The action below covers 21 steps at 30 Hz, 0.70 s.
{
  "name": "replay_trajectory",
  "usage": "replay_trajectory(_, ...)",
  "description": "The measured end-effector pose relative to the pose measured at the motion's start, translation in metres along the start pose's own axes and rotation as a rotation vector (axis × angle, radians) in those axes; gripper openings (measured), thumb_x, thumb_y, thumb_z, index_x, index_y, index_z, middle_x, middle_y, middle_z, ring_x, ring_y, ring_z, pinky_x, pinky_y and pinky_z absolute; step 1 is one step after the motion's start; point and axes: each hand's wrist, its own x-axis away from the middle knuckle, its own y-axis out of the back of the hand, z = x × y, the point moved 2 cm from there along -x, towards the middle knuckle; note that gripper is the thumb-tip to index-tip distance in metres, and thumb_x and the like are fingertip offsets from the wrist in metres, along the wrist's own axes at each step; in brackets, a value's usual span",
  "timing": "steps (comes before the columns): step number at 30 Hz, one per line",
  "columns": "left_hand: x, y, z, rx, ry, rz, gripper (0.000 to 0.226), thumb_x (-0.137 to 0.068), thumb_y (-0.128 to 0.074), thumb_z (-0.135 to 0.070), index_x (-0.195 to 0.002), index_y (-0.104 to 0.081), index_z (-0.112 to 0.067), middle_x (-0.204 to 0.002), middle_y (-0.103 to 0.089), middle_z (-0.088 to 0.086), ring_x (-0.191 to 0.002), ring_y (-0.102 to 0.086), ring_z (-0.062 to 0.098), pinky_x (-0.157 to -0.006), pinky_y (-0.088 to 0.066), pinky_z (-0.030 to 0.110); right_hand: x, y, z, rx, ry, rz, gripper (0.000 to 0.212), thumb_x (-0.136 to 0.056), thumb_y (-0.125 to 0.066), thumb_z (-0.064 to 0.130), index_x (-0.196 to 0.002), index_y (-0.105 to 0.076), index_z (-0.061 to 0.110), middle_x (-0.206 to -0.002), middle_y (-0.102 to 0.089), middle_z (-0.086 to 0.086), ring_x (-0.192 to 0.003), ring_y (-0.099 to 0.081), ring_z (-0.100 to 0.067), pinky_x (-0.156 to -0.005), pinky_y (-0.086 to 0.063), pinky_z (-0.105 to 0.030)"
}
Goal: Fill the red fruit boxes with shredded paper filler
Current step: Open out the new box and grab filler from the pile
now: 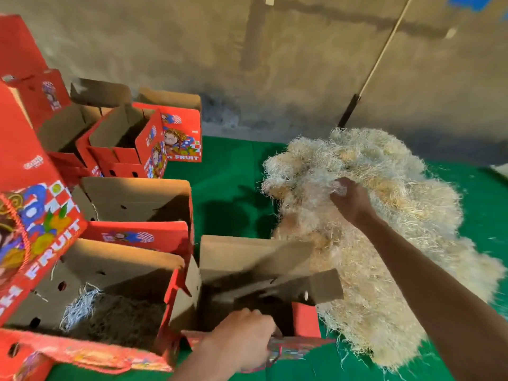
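Head view: right hand [350, 200] sunk in the shredded paper filler pile [371, 215], fingers curled into a clump near the pile's upper left part — grasping strands, arm reaching out over the heap. The pile lies on the green mat [228, 171], just right of the open box [255, 284] and touching its right flap. Left hand [242, 336] clenched on that box's near red rim, fingers curled over the edge; the box interior looks dark, contents cannot be told. So the filler being grabbed sits beyond and to the right of the held box, well apart from the left hand. To the left, a neighbouring box [110, 298] already has some shredded filler in its bottom — pale strands against the brown wall. More red fruit boxes [132, 144] stand open farther back along the left side, stacked and tilted, printed flaps up. A thin stick [384, 42] leans on the wall [275, 64] behind the pile.
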Motion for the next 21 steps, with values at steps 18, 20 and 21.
replay_trajectory(18, 0.004, -0.005, -0.012, 0.181, -0.121, 0.073, 0.034, -0.086, -0.059, -0.050, -0.118, -0.061, -0.040, -0.113, -0.071, -0.001, -0.104, -0.067, 0.024, -0.090, -0.051, 0.033, 0.036, 0.041, -0.021, -0.022, -0.063, 0.002, 0.080, -0.085, -0.073, 0.053, -0.148, -0.040, 0.016, -0.142, -0.054, -0.014, -0.113, -0.060, -0.029, -0.091, -0.053, -0.041)
replay_trajectory(20, -0.004, -0.002, -0.016, 0.205, -0.151, 0.072, 0.038, -0.083, -0.060, -0.059, -0.119, -0.059, -0.046, -0.110, -0.072, -0.007, -0.102, -0.067, 0.018, -0.089, -0.051, 0.031, 0.045, 0.037, -0.038, -0.235, -0.120, 0.068, 0.085, -0.087, -0.061, 0.066, -0.152, -0.035, 0.017, -0.151, -0.045, -0.012, -0.128, -0.053, -0.033, -0.099, -0.049, -0.046)
replay_trajectory(21, -0.009, -0.001, -0.017, 0.216, -0.165, 0.063, 0.037, -0.083, -0.059, -0.061, -0.117, -0.060, -0.044, -0.105, -0.073, -0.008, -0.098, -0.068, 0.017, -0.084, -0.051, 0.031, 0.048, 0.034, -0.046, -0.324, -0.139, 0.049, 0.082, -0.091, -0.052, 0.068, -0.152, -0.036, 0.016, -0.152, -0.044, -0.012, -0.133, -0.049, -0.031, -0.103, -0.046, -0.046)
